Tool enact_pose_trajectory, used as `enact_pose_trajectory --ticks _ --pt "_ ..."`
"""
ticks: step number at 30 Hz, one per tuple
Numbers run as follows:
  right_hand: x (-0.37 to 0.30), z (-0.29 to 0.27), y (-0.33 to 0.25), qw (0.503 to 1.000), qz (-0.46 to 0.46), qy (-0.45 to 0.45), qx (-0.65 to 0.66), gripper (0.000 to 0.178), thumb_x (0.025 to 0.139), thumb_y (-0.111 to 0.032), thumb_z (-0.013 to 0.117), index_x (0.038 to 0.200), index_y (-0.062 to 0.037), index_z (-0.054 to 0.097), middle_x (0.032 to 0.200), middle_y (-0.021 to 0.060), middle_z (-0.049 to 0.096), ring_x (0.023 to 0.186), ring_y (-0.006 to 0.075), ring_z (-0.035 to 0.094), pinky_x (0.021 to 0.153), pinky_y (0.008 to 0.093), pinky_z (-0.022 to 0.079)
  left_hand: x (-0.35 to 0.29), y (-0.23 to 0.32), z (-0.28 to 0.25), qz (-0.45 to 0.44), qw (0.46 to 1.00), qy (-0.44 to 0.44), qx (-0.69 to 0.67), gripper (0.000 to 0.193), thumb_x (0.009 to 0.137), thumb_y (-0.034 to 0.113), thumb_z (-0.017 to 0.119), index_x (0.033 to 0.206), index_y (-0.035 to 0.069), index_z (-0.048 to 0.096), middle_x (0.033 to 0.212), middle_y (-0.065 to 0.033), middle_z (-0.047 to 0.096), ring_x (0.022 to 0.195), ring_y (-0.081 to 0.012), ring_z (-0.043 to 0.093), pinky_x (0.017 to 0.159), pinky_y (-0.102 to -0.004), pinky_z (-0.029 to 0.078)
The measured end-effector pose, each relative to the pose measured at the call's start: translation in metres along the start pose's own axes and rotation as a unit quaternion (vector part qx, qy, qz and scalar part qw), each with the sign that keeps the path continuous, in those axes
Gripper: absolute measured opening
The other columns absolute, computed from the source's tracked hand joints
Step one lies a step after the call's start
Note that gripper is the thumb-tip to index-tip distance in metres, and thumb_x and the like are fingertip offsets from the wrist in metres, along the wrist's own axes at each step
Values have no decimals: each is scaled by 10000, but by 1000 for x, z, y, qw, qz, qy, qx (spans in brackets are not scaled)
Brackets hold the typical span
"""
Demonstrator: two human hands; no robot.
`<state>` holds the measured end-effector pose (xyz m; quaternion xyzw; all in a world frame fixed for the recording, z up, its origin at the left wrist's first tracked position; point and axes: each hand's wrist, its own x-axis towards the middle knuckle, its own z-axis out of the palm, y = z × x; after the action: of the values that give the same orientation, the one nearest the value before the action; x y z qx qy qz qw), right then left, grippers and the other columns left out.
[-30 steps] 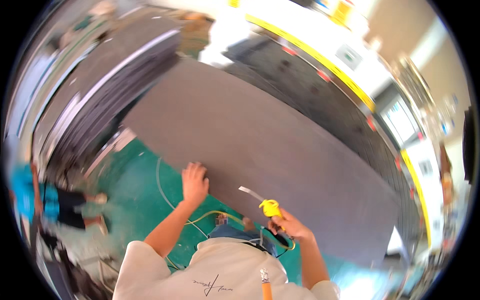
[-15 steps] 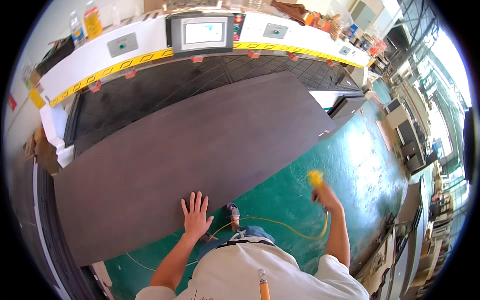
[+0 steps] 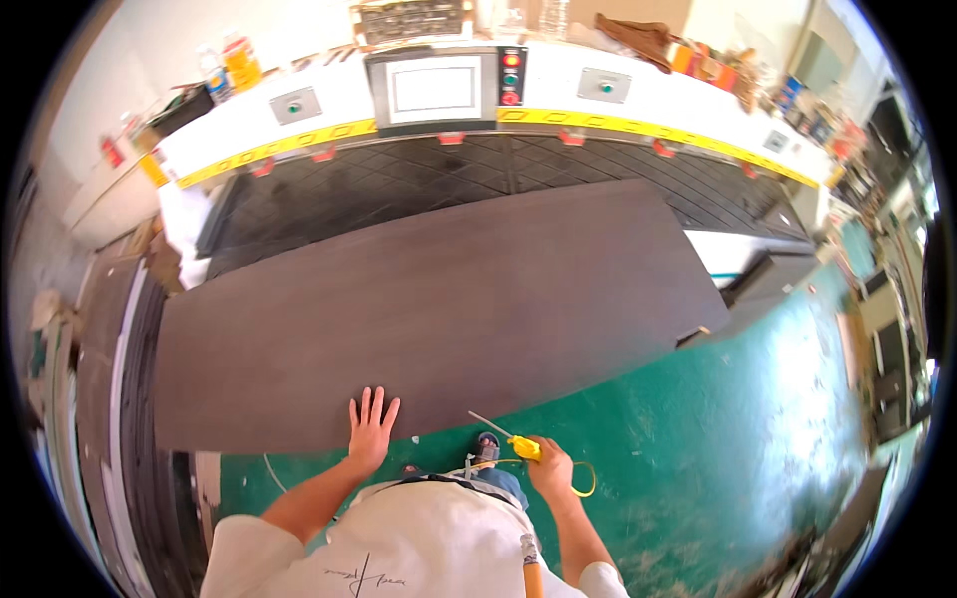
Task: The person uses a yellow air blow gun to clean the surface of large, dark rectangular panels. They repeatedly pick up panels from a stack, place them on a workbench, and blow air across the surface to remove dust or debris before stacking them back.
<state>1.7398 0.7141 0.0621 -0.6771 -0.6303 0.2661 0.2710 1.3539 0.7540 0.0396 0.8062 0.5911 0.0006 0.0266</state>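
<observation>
1. Hands first: the left hand lies flat with fingers spread on the near edge of the panel, pressing on it and gripping nothing.
2. The right hand is closed round a yellow air gun, whose thin nozzle points up and left toward the panel's edge; a yellow hose loops from it at lower centre.
3. The panel, one large dark brown sheet, fills the middle of the frame. It lies partly on the black grid bed of the machine above it, and its near edge overhangs the green floor.
4. Step in hand, as I judge it: steadying the sheet on the bed with one palm while the air gun is held ready beside it.
5. A next move would likely call for an even push from the flat palm so the sheet stays square, with the hose kept clear of the feet.
6. Count: one panel, one air gun, one hose, one screen at top centre, and two bottles at upper left.
</observation>
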Motion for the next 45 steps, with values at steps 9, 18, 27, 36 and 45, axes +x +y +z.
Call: enact_pose_trajectory --ticks 9,18,27,36,45 --pt "84 -28 -1 954 -291 31 -60 490 809 -55 758 1283 -156 686 1437 117 560 1453 379 402 996 578 374 5 22 -83 -58 994 -93 -3 947 758 -103 649 1610 152 323 1670 -222 229 1557 -452 182 1236 -631 196" --pt "231 -175 -154 804 -497 322 -60 402 830 -483 787 1050 -156 703 1027 -9 664 1087 240 626 1035 490 347 72 22 -391 12 991 -115 -70 760 758 49 639 1501 157 522 1496 -151 560 1308 -335 596 1047 -431 524" --pt "387 -226 -285 797 -504 331 -24 256 702 -114 784 945 -133 704 919 18 652 947 255 603 935 429 391 180 -32 -408 109 888 436 -102 181 934 44 609 1088 3 695 1016 -192 720 922 -359 690 834 -441 548" --pt "445 -213 -336 812 -510 283 -13 316 695 -78 777 993 -119 683 966 23 655 992 239 604 1005 422 392 260 -281 97 -528 154 141 -823 527 998 525 571 1340 126 610 1307 -35 689 1242 -235 622 951 -444 507" --pt "461 -212 -348 818 -497 288 -35 300 802 -255 852 1015 -128 681 1009 24 663 1019 234 583 1005 420 365 351 -291 87 -416 -89 374 -824 361 983 371 545 1142 102 725 1154 -62 724 1050 -239 659 917 -475 553"
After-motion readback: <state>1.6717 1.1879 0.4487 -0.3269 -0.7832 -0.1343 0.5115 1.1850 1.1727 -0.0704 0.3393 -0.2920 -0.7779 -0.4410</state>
